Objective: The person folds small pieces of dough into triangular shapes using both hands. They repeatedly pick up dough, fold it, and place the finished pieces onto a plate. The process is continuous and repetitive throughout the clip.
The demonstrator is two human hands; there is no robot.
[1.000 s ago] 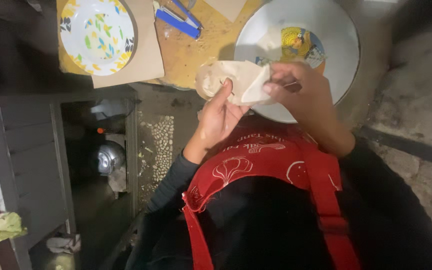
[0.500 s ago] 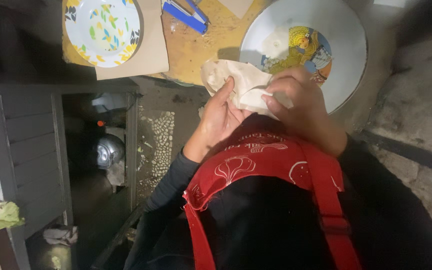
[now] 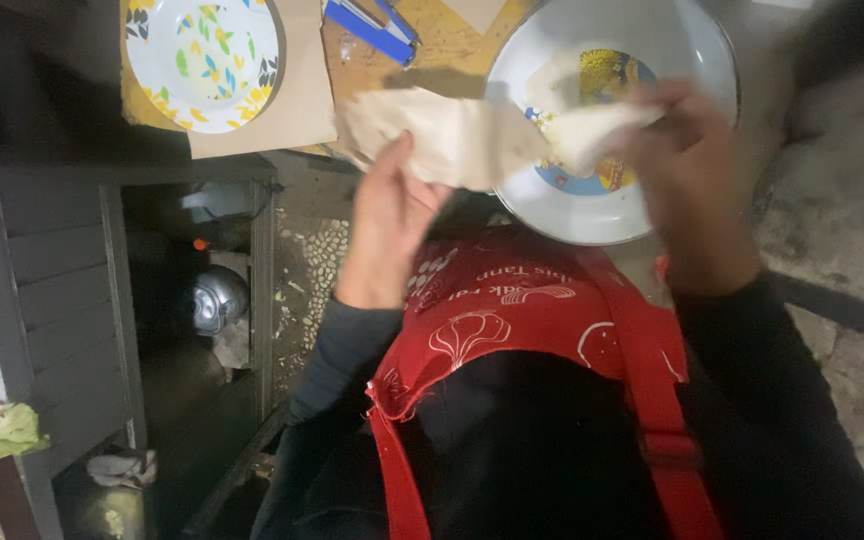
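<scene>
**Cloth held stretched over painted plate; wiping appeared incomplete**

The left hand (image 3: pixel 387 215) gripped one end of a pale cloth (image 3: pixel 462 135), fingers closed on its lower edge. The right hand (image 3: pixel 687 170), blurred, pinched the other end with fingers closed on it. The cloth was stretched between both hands, just above the near rim of a large white plate (image 3: pixel 652 210) with a yellow and blue painted centre, partly covering it. A whitish smear showed on the plate's upper inner surface, so in my judgement the cleaning was partly done, with residue left to remove. A smaller leaf-patterned plate (image 3: pixel 202 60) sat well apart on brown paper (image 3: pixel 292 110), untouched. A blue tool (image 3: pixel 367 25) lay between the plates. A red apron (image 3: pixel 522 330) filled the foreground.
</scene>
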